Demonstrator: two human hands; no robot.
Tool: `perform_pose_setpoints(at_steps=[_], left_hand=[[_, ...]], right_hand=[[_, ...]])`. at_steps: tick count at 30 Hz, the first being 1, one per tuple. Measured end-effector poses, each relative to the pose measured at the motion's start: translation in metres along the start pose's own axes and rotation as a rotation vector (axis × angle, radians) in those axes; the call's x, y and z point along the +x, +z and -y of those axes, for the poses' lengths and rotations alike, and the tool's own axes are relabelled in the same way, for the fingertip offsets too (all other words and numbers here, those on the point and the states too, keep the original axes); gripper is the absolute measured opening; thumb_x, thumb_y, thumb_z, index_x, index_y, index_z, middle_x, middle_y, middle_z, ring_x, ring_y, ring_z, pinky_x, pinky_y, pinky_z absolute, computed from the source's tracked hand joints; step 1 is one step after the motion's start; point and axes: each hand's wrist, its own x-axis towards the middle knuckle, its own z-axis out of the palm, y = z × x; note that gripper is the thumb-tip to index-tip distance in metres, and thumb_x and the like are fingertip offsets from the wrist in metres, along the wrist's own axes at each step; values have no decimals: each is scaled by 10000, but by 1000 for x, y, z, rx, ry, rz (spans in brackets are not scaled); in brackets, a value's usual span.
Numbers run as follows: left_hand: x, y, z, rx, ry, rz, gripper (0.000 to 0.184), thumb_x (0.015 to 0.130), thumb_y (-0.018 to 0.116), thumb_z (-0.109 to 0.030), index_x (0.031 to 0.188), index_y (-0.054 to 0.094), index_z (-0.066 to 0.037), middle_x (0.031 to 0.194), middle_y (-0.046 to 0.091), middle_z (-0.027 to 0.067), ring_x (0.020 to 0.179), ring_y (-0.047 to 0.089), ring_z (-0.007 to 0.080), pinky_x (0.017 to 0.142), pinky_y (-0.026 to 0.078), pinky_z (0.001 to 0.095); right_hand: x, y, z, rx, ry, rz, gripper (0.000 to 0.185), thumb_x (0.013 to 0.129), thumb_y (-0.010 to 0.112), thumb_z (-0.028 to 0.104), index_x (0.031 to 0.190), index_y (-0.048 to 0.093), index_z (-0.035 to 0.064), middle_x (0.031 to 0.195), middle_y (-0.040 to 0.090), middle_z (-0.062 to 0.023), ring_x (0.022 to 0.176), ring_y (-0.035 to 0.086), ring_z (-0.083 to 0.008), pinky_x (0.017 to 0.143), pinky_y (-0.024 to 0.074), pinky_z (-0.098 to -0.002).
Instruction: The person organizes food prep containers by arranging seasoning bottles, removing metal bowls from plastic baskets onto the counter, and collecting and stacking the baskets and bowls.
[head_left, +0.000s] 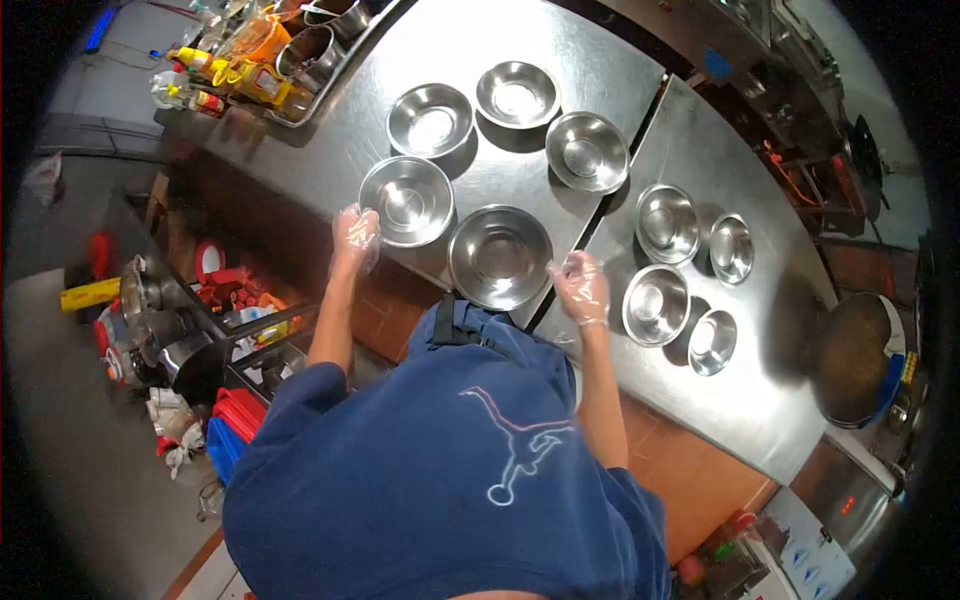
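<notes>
My left hand (357, 235), in a clear plastic glove, is at the lower left rim of a shiny steel bowl (407, 200). Its curled fingers overlap that rim. A larger steel bowl (500, 257) sits right in front of my body. Beside its right rim is my gloved right hand (582, 287), thumb apart from the bent fingers, with no object visible in it. Whether the thumb touches the rim I cannot tell. Three more steel bowls complete a ring: one at the upper left (430, 120), one at the top (518, 95), one at the right (588, 152).
Several smaller steel bowls (657, 305) stand on the right-hand steel table (740, 400), past a dark gap between tables. Bottles (260, 83) and metal pots (308, 57) crowd a tray at the upper left. A large dark wok (853, 360) lies far right.
</notes>
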Motion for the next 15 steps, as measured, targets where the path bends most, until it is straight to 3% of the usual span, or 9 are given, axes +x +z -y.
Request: perform_pose_setpoints(at_steps=[1,4,6,9,13,14,15], left_hand=[[-2,2,11,-43,3,-25,166,818,592,-150,756,589,4,603,535,22,556,476,86,507,409,313],[-4,9,30,-2,-112,-48,178,858,588,-161,750,573,-20,629,518,3,580,461,90,519,388,313],[-7,16,52,-261,-155,-12,202,904,573,-180,746,542,-59,661,473,-19,593,426,93,527,358,312],[-11,26,54,-366,-182,-32,216,931,556,-192,745,515,-91,677,426,-32,588,390,94,525,323,307],[-13,34,62,-535,-305,53,203,910,543,-176,743,523,-62,683,467,3,584,471,128,547,514,340],[-9,34,60,-300,-257,76,210,909,529,-175,763,541,-25,712,536,43,603,559,159,581,579,393],[-11,37,58,-299,-255,90,210,909,529,-175,763,541,-25,712,536,43,603,559,159,581,579,393]], right_hand=[[-1,9,18,-69,111,72,445,741,775,291,1045,579,31,867,663,-175,840,657,-334,753,513,-426],[-2,45,-1,-37,-13,-40,394,747,755,232,1018,550,32,852,652,-194,820,648,-393,738,511,-458],[2,51,-8,5,-14,-85,323,759,721,166,977,521,36,836,640,-204,792,630,-440,708,502,-490],[-1,44,-2,-59,6,-67,272,770,699,136,939,510,37,809,628,-201,759,624,-448,681,496,-501],[-6,41,6,16,83,-65,235,778,666,131,914,502,32,768,616,-216,752,620,-457,683,493,-513],[-9,39,11,10,47,-107,227,790,639,168,910,522,15,766,617,-235,769,624,-461,711,498,-518],[-11,37,15,7,58,-114,227,790,639,168,910,522,15,766,617,-235,769,624,-461,711,498,-518]])
